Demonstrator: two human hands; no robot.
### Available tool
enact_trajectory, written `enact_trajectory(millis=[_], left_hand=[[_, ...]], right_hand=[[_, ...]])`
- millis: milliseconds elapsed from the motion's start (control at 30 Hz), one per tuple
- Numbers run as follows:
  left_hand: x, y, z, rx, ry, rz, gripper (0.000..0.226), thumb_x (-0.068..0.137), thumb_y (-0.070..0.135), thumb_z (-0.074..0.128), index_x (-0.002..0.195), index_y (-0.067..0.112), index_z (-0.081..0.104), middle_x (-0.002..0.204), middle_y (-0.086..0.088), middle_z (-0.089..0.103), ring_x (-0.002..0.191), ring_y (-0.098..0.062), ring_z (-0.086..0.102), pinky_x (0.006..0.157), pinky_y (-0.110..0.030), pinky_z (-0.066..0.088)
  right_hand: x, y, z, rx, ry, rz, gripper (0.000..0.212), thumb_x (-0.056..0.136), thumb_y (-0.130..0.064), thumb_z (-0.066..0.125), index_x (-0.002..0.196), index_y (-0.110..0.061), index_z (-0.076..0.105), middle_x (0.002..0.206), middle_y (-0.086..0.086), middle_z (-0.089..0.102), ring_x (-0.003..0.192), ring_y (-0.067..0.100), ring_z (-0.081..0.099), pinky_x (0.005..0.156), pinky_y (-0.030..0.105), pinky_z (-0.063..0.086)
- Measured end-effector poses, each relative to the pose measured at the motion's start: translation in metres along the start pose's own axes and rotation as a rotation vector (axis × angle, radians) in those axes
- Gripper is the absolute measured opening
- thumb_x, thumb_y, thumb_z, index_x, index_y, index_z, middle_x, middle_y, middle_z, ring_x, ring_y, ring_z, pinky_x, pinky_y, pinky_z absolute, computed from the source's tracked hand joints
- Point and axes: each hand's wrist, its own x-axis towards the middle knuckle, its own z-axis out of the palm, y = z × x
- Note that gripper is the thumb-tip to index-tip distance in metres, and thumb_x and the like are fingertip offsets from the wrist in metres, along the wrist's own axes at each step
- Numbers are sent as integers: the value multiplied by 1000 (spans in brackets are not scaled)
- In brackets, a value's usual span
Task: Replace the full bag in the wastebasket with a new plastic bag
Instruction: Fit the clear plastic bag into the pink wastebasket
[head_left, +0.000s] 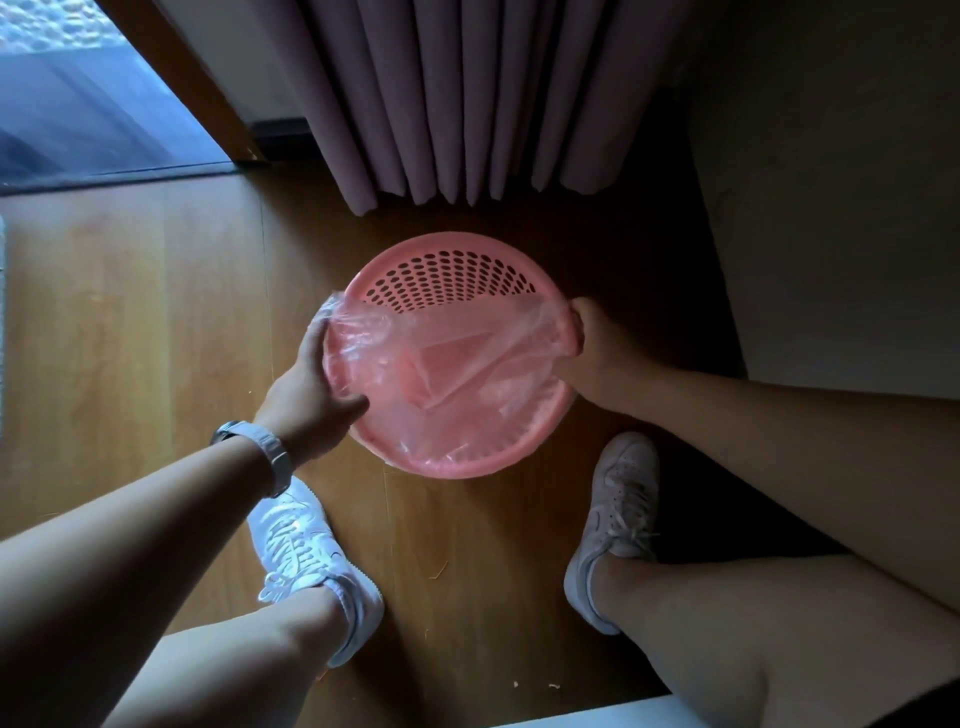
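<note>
A round pink wastebasket (447, 270) with a perforated wall stands on the wooden floor between my feet. A thin clear plastic bag (441, 358) lies spread across its mouth, covering the near half; the far half of the wall shows bare. My left hand (317, 384) grips the bag's edge at the left rim, fingers curled over the film. My right hand (587, 343) pinches the bag's edge at the right rim. The bag's rim is folded over the basket's near edge. No full bag is in sight.
Pink curtains (467, 104) hang just behind the basket. A glass door (78, 104) with a wooden frame is at the far left, a wall (831, 208) at the right. My two white sneakers (306, 561) flank the basket. Small crumbs lie on the floor (156, 312).
</note>
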Motion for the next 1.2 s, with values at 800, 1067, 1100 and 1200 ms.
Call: enact_trajectory(millis=[800, 1067, 1100, 1200], left_hand=[[22, 46, -20, 445, -120, 625, 42, 85, 49, 62, 122, 30, 58, 114, 1, 68, 89, -20, 64, 70, -32, 53], [16, 17, -29, 331, -50, 619, 14, 82, 32, 72, 87, 19, 68, 90, -2, 67, 81, -27, 63, 69, -36, 52], [17, 17, -29, 285, -33, 606, 14, 82, 31, 72, 82, 19, 67, 87, -2, 66, 77, -26, 62, 67, -35, 52], [22, 18, -27, 170, 68, 571, 13, 82, 27, 72, 79, 16, 65, 90, -4, 63, 80, -26, 60, 69, -35, 50]], right_hand=[[36, -90, 15, -708, -242, -624, 45, 82, -31, 67, 125, -24, 58, 126, 2, 59, 110, 22, 55, 87, 33, 51], [37, -64, 14, -924, -178, -794, 30, 80, -21, 70, 108, -15, 61, 120, 7, 58, 105, 29, 55, 89, 41, 48], [37, -60, 12, -913, -143, -810, 23, 81, -18, 69, 102, -11, 63, 114, 10, 59, 100, 30, 55, 85, 41, 49], [41, -53, 5, -746, -17, -739, 11, 82, -12, 69, 85, -3, 63, 97, 17, 59, 88, 35, 55, 73, 39, 50]])
